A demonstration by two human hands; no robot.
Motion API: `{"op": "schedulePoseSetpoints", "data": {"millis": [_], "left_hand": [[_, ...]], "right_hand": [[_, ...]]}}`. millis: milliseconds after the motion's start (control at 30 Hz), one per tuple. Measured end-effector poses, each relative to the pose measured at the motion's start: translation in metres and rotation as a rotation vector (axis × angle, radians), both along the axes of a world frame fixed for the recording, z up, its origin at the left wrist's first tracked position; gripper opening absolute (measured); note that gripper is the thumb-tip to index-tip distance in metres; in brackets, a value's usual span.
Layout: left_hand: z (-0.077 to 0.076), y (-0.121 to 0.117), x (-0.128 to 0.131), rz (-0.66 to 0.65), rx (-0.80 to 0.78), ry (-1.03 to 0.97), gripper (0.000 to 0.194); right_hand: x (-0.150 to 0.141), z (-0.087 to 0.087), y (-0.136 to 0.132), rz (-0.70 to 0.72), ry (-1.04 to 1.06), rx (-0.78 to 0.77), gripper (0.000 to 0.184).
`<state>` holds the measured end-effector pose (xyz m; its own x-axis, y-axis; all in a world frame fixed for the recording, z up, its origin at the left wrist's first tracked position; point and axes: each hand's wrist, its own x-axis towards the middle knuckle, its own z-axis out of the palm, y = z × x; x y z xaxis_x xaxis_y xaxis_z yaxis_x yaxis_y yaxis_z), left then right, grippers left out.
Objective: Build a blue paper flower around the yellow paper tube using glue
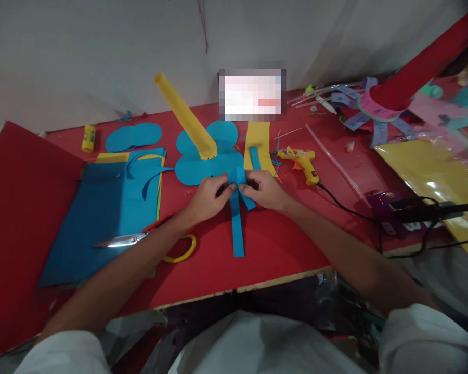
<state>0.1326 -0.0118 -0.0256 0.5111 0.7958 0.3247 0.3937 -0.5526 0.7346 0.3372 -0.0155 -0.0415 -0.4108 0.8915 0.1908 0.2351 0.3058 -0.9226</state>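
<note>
Between my hands is a folded blue paper strip (237,223), with one long tail hanging toward the table's front edge and a shorter one angled right. My left hand (213,196) pinches it from the left, thumb on the fold. From the other side my right hand (265,190) pinches the same strip. Just beyond lies a blue paper flower shape (195,167) with rounded lobes. A yellow paper tube (185,115) rises from it at a tilt, its snipped base edge against the blue paper. A yellow paper piece (257,136) lies behind my right hand, bearing a short blue strip (255,158).
A yellow glue gun (304,162) with a black cord lies at right. Scissors (128,239) rest beside my left forearm on blue sheets (97,218). A glue stick (88,138) stands at back left. A red board (27,218) leans at left; a pixelated screen (251,93) is behind.
</note>
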Motion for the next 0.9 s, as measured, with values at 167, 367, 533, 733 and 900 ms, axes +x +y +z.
{"op": "schedulePoseSetpoints", "data": {"millis": [167, 367, 533, 733, 900], "left_hand": [[-0.0026, 0.0007, -0.0011, -0.004, 0.01, 0.023, 0.034], [-0.0021, 0.0008, -0.0005, 0.014, 0.017, 0.006, 0.036], [0.0002, -0.0004, 0.0001, 0.014, 0.027, 0.012, 0.039], [0.0008, -0.0008, -0.0002, 0.0, 0.04, 0.063, 0.036], [0.0013, -0.0006, 0.0006, -0.02, 0.027, 0.079, 0.032]], "right_hand": [[0.001, 0.0008, 0.0006, 0.004, -0.033, -0.004, 0.018], [0.0001, 0.0024, -0.0021, -0.009, -0.02, -0.006, 0.02], [-0.0005, 0.0042, -0.0053, -0.065, -0.09, 0.036, 0.027], [0.0006, 0.0051, -0.0027, -0.032, -0.122, 0.091, 0.024], [0.0022, 0.0048, -0.0011, -0.018, -0.142, 0.117, 0.024]]}}
